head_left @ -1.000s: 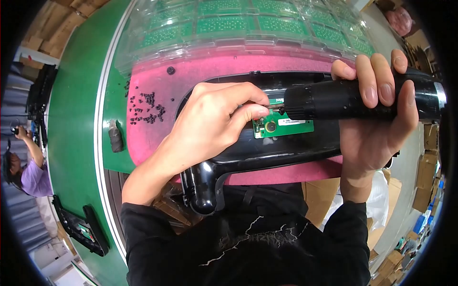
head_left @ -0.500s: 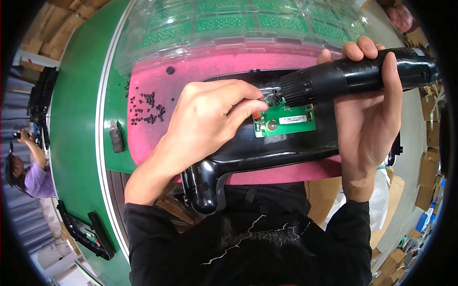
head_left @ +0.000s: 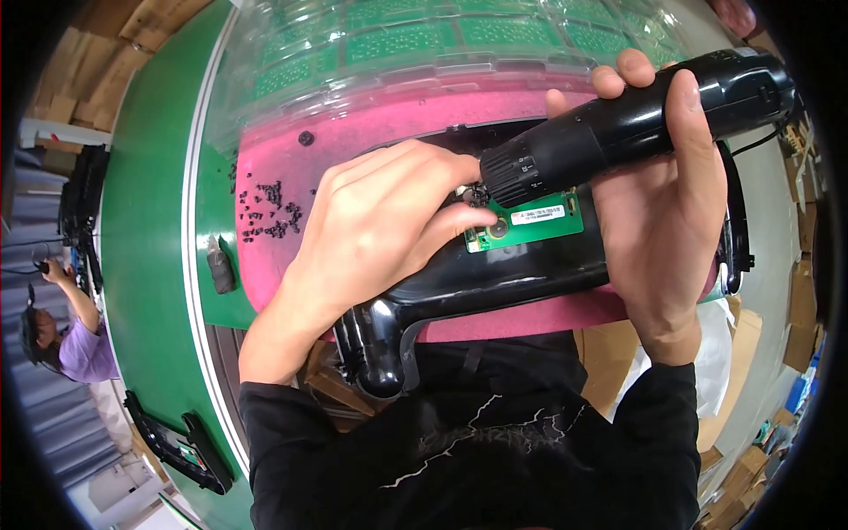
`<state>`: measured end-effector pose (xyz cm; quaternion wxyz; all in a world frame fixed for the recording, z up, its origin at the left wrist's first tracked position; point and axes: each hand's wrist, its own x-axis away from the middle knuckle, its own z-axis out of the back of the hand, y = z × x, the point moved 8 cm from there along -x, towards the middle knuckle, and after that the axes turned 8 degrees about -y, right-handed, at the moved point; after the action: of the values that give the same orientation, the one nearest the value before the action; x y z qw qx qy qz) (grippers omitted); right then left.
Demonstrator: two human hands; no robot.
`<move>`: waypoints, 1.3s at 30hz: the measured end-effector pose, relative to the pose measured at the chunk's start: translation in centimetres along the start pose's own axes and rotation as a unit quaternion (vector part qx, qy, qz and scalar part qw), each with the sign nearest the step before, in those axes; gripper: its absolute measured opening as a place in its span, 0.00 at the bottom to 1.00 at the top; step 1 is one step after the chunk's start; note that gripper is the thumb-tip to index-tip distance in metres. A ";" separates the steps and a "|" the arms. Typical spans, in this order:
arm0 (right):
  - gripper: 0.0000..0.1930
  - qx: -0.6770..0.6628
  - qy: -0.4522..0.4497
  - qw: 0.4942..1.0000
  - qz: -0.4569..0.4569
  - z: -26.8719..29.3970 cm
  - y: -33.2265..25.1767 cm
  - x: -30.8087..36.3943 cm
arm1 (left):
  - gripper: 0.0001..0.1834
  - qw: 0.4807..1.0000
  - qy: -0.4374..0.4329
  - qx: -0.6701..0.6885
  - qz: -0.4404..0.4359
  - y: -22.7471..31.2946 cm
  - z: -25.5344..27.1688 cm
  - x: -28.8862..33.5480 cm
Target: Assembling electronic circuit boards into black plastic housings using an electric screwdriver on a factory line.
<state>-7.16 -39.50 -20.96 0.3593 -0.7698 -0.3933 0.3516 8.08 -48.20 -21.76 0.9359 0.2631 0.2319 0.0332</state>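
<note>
In my right hand (head_left: 662, 216) lies a black electric screwdriver (head_left: 609, 128), gripped round its body, its ribbed collar pointing left and down. My left hand (head_left: 371, 221) is closed, thumb and forefinger pinching several small black screws (head_left: 478, 194) right beside the collar. The driver's bit is hidden behind the screws and fingers. Below both hands, a green circuit board (head_left: 530, 234) with a white label lies in a glossy black plastic housing (head_left: 521, 281). My left hand covers part of the board and housing.
Loose black screws (head_left: 274, 212) are scattered on the pink mat (head_left: 291, 168) beside a small round black part (head_left: 306, 139). Clear trays of green boards (head_left: 402, 40) stand behind. A dark wrapped tool (head_left: 221, 268) lies left; another housing (head_left: 181, 444) and a person (head_left: 79, 344) are farther left.
The screwdriver and right hand have moved left and slightly up, away from the board. My left fingers now hold the screws close against the driver's collar.
</note>
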 end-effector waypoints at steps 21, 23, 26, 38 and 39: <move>0.23 0.007 -0.153 0.985 0.074 -0.5 -4.4 0.3 | 0.04 0.992 0.119 0.042 -0.030 1.4 2.2 0.2; 0.24 0.018 -0.167 0.983 0.068 -0.2 -4.1 -0.2 | 0.05 0.994 0.057 0.086 0.017 0.8 0.8 0.0; 0.22 0.076 -0.162 0.981 0.080 0.7 -3.9 -0.8 | 0.07 0.993 -0.058 0.094 0.043 0.4 -1.5 -0.3; 0.16 0.136 -0.147 0.978 0.063 1.7 -2.1 -1.8 | 0.09 0.973 -0.187 0.108 0.084 -1.1 -4.6 0.5; 0.16 0.149 -0.139 0.977 0.055 1.7 -1.7 -1.9 | 0.09 0.972 -0.179 0.120 0.090 -1.4 -4.6 0.7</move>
<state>-10.01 -39.87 -19.90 0.3923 -0.6717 -0.3395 0.5289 6.53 -47.12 -26.22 0.9170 0.3948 0.0381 0.0415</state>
